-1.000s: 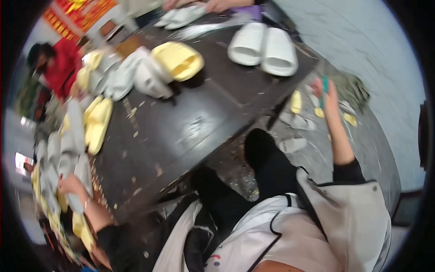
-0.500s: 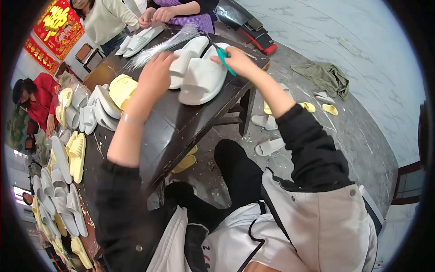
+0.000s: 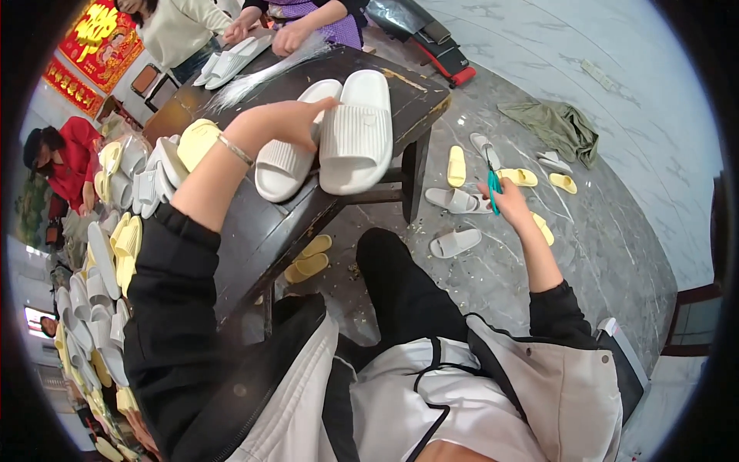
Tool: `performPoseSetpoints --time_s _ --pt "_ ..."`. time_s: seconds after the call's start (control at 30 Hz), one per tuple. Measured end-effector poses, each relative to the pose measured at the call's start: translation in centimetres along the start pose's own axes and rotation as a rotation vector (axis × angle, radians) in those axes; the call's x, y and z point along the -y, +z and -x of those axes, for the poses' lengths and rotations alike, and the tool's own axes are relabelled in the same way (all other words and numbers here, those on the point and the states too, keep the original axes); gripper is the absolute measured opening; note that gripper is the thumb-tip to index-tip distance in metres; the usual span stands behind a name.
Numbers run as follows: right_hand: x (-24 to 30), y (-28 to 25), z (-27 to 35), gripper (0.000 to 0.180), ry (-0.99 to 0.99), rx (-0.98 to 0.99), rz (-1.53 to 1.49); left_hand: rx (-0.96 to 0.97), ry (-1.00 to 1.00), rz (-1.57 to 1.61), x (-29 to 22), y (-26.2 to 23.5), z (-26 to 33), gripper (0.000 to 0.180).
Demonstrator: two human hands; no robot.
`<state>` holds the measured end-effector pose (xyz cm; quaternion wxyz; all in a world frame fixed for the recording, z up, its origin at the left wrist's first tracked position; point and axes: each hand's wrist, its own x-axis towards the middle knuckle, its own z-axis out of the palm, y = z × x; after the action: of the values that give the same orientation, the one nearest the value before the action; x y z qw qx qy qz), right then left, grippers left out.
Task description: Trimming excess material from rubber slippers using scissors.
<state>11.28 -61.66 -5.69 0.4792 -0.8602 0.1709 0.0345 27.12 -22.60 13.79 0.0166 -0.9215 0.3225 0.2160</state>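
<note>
My left hand (image 3: 296, 123) reaches over a pair of pale grey slides at the table edge, thumb and fingers apart. Its fingertips touch the ribbed strap of the right slide (image 3: 358, 135), while the left slide (image 3: 283, 165) lies partly beneath the palm. The toe of the right slide juts over the edge. Out to the right, away from the table, my right hand (image 3: 508, 200) is closed around teal-handled scissors (image 3: 494, 189), their blades pointing away from me.
Slides in grey and yellow (image 3: 127, 246) crowd the table's left side. White strands (image 3: 265, 73) lie at the far end, near two people's hands and another grey pair (image 3: 235, 61). Loose slides (image 3: 456, 243) and a green cloth (image 3: 550, 127) lie on the floor.
The pair of slides has turned and come nearer the table edge. My right hand has swung out to the right with the scissors, and my left hand has moved right onto the slides.
</note>
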Motion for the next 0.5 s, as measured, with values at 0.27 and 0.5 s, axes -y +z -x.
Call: performPoseSetpoints --time_s 0.27,0.5 --pt "-1.1 4.3 0.2 0.048 -0.075 0.107 -0.251 0.128 -0.354 0.698 -3.7 2.6 11.3 0.069" --pt "6.5 3.5 4.3 0.047 -0.33 -0.038 0.048 -0.253 -0.6 1.684 -4.0 9.5 29.6 0.049"
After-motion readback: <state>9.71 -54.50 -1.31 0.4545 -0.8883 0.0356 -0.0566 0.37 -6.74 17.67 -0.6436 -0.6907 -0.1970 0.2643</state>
